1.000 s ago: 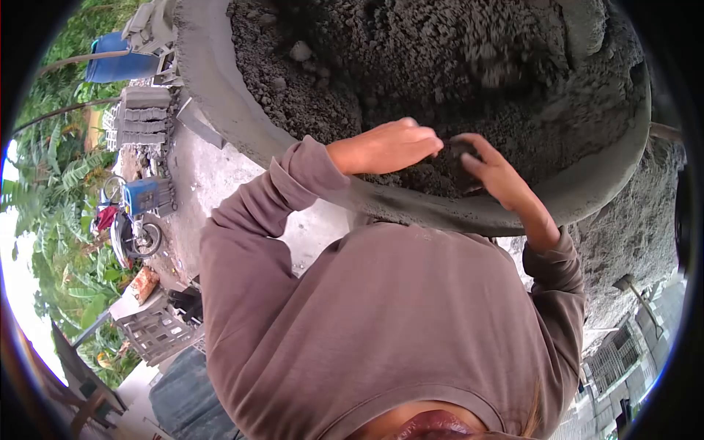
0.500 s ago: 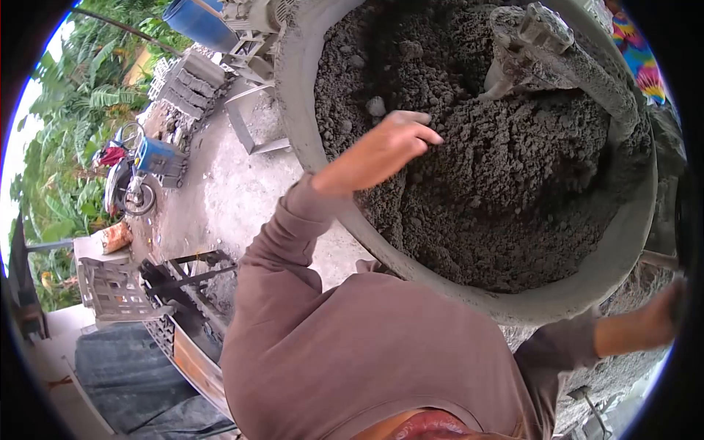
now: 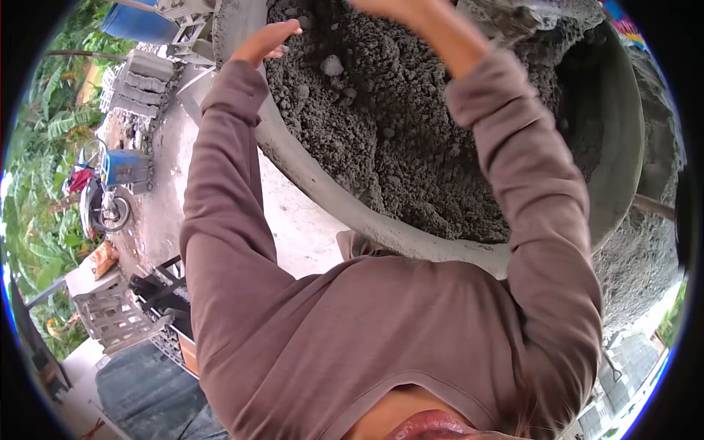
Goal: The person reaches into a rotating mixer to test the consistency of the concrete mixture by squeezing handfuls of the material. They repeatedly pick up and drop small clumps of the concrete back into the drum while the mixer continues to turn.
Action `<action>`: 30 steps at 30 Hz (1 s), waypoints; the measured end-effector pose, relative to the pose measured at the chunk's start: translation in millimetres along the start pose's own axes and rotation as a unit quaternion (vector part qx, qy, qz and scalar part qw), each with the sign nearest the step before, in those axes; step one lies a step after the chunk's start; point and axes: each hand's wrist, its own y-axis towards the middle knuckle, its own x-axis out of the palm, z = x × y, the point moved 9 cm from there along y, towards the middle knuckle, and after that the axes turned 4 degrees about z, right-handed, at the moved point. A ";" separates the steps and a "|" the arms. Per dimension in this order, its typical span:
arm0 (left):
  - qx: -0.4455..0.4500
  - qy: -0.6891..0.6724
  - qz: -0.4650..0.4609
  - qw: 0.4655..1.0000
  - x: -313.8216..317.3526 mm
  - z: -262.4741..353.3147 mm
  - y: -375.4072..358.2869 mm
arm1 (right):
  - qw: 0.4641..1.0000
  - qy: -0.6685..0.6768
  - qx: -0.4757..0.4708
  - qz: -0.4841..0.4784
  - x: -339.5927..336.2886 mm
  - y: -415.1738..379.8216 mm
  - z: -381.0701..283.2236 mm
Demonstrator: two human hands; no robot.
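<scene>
Right hand (image 3: 389, 6) swung from beyond the right edge of the tub (image 3: 616, 139) to its far side, grip cannot be told, left hand (image 3: 265, 42) over left edge, fingers apart, grey mix (image 3: 411, 147) inside, open between them.

Tub (image 3: 330, 202) part-filled with crumbly grey mix (image 3: 425, 139), one pale lump (image 3: 332, 65) on top. Left hand (image 3: 270, 42) over the tub's left rim, fingers stretched out, nothing visible in it, contact with the rim unclear. Right arm (image 3: 539, 165) reaches across the right part of the tub, right hand (image 3: 387, 6) over the mix, cut off by the frame, grip unreadable. Left of the tub: blue barrel (image 3: 138, 23), stacked blocks (image 3: 143, 82), parked motorbike (image 3: 106, 205) with blue box (image 3: 126, 167)
</scene>
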 end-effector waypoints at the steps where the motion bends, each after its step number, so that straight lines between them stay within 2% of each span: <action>1: -0.046 0.056 -0.012 0.997 8.0 -13.7 10.8 | 0.999 0.017 -0.015 -0.033 50.7 -0.8 -14.1; 2: -0.091 0.114 -0.026 0.989 13.0 -26.7 21.0 | 0.997 0.033 -0.030 -0.062 103.4 -3.7 -27.5; 4: -0.102 0.126 -0.030 0.986 26.3 -55.0 48.1 | 0.985 0.055 -0.092 -0.137 196.0 -9.0 -51.0; 5: -0.102 0.136 -0.033 0.985 35.7 -66.8 62.7 | 0.981 0.079 -0.099 -0.149 229.1 -12.7 -59.5; 6: -0.121 0.116 -0.034 0.985 48.2 -75.9 72.7 | 0.973 0.092 -0.150 -0.150 279.9 -3.5 -72.3; 7: -0.141 0.094 -0.035 0.985 61.8 -92.4 85.7 | 0.972 0.096 -0.151 -0.154 280.5 -10.0 -84.2; 8: -0.155 0.065 -0.050 0.984 80.3 -106.1 93.3 | 0.972 0.069 -0.206 -0.094 312.1 -1.4 -96.5; 9: -0.169 0.038 -0.066 0.983 98.1 -116.4 97.5 | 0.970 0.059 -0.190 -0.138 312.2 -3.9 -100.0; 11: -0.204 0.047 -0.034 0.977 119.9 -125.5 93.1 | 0.981 0.026 -0.188 -0.044 334.1 4.7 -99.6; 12: -0.223 0.045 0.013 0.974 125.9 -134.2 97.8 | 0.981 0.031 -0.184 -0.047 339.9 9.3 -100.3; 14: -0.240 0.061 0.023 0.969 135.0 -147.7 110.8 | 0.971 -0.030 -0.211 -0.110 363.6 10.9 -111.0; 15: -0.255 0.071 0.039 0.964 138.4 -159.2 111.1 | 0.971 -0.021 -0.207 -0.118 369.2 6.8 -115.4; 16: -0.281 0.021 -0.007 0.959 144.4 -171.0 112.9 | 0.982 -0.070 -0.161 -0.074 366.2 7.2 -112.4; 17: -0.286 0.025 -0.010 0.958 142.8 -178.5 113.4 | 0.986 -0.121 -0.113 -0.027 358.6 10.5 -109.5; 19: -0.225 0.093 -0.066 0.968 147.0 -174.0 116.1 | 0.985 -0.144 -0.083 -0.055 348.6 14.9 -108.6; 21: -0.214 0.153 -0.075 0.962 141.6 -175.6 109.3 | 0.982 -0.109 -0.044 -0.148 345.4 14.1 -99.9; 23: -0.211 0.101 -0.104 0.967 144.9 -182.2 96.9 | 0.984 -0.095 -0.049 -0.145 321.3 1.4 -93.7; 24: -0.239 0.043 -0.170 0.955 155.5 -183.7 83.5 | 0.969 -0.097 -0.104 -0.203 324.3 -6.8 -99.6; 25: -0.203 0.088 -0.144 0.964 154.1 -183.9 78.8 | 0.947 -0.098 -0.160 -0.259 314.4 -21.5 -104.2; 26: -0.205 0.116 -0.181 0.955 157.2 -187.1 74.9 | 0.956 -0.105 -0.159 -0.221 291.2 -36.8 -103.6; 27: -0.207 0.142 -0.218 0.943 159.6 -171.8 58.1 | 0.957 -0.106 -0.158 -0.218 295.4 -48.6 -98.1; 28: -0.206 0.143 -0.217 0.944 159.4 -158.8 49.4 | 0.960 -0.051 -0.197 -0.194 304.6 -63.5 -101.8; 29: -0.233 0.179 -0.266 0.918 165.1 -151.9 35.4 | 0.957 0.001 -0.236 -0.168 304.1 -78.4 -99.9; 30: -0.257 0.217 -0.314 0.888 169.3 -146.6 22.3 | 0.964 0.083 -0.180 -0.178 291.2 -94.1 -81.3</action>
